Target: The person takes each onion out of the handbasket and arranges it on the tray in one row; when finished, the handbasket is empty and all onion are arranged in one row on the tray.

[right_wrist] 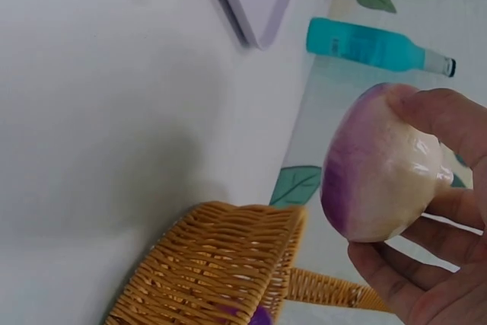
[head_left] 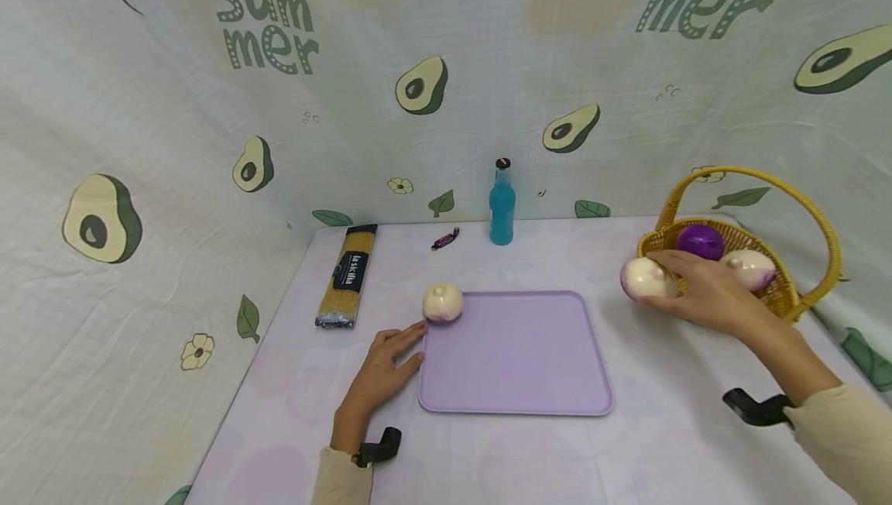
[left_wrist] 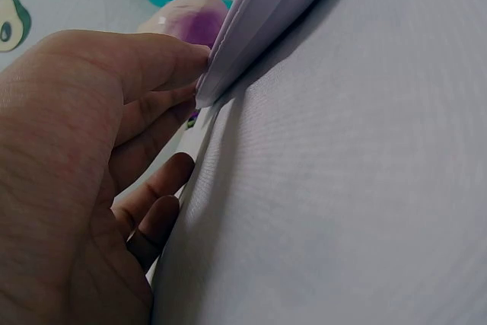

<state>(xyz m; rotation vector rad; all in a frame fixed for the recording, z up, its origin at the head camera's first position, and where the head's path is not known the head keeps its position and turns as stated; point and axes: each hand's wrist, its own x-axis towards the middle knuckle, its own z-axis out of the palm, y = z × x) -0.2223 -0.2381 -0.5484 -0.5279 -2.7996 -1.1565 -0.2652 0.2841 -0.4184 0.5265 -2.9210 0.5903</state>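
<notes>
My right hand grips a white-and-purple turnip between thumb and fingers, holding it up beside the near-left rim of a yellow wicker basket. Inside the basket lie a shiny purple round thing and another turnip. On the left, my left hand rests with loosely extended fingers at the left edge of a lilac tray, fingertips right at its rim. A third turnip sits on the tray's far left corner, just beyond those fingertips.
A packet of spaghetti lies left of the tray. Behind the tray are a small purple wrapped candy and an upright bottle of blue liquid. The basket's tall handle arches over its right side. A patterned cloth hangs behind the table.
</notes>
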